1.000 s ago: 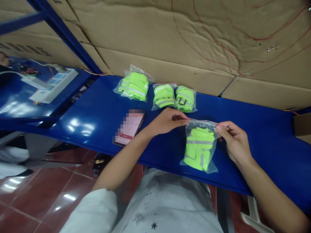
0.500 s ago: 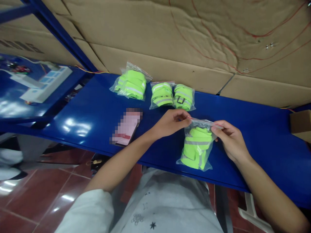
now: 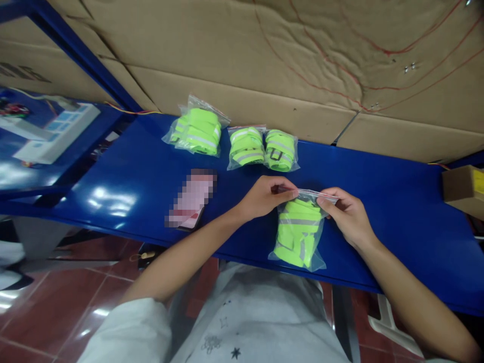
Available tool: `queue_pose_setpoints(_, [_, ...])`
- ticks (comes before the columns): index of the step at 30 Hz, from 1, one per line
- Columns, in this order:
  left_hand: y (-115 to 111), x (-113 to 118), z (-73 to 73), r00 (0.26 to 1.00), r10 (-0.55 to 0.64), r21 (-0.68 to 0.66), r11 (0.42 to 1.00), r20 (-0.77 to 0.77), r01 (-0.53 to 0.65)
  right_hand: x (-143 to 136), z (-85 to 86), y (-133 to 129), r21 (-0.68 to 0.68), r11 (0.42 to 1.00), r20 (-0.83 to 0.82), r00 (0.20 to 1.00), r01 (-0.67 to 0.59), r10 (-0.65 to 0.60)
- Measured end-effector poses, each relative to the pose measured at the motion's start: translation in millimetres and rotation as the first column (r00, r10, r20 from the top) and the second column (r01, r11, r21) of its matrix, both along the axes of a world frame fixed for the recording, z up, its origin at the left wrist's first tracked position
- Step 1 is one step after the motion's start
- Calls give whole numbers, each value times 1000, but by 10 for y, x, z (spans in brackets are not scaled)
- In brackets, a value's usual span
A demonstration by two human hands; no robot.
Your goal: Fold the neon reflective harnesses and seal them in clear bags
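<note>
A clear zip bag (image 3: 300, 234) holds a folded neon-yellow strap with grey reflective stripes, near the front edge of the blue table. My left hand (image 3: 266, 196) pinches the left part of its red-lined top edge between thumb and fingers. At the right end of that edge, my right hand (image 3: 346, 212) has its thumb and fingers closed on the plastic. Behind them lie more bagged neon straps: a pile at the left (image 3: 202, 131), one in the middle (image 3: 246, 146) and one with a black buckle (image 3: 280, 150).
A phone (image 3: 192, 199) with a blurred screen lies left of my hands on the blue table (image 3: 132, 176). Cardboard (image 3: 242, 91) stands along the back. A white power strip (image 3: 56, 133) is at the far left, a small carton (image 3: 461, 189) at the right.
My left hand has shifted its grip inward along the bag's top edge, and my hands are closer together. The whole view has shifted slightly.
</note>
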State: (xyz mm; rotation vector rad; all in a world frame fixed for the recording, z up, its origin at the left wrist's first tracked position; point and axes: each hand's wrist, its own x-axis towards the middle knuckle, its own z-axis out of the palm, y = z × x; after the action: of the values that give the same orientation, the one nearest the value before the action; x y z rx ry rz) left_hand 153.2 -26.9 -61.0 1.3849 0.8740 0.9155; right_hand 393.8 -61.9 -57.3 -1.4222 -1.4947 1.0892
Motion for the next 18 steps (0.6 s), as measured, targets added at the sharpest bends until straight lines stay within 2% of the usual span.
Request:
queue_pose_setpoints(7, [-7,6,13,1000,-18,32,999,-5,18,11,-5,-21,44,999,17,1000,-3,3])
queue_pose_setpoints(18, [-53,29,15,997,-63,85,994,-47,67,-33,94,-68,51,997,94,994,-60,55])
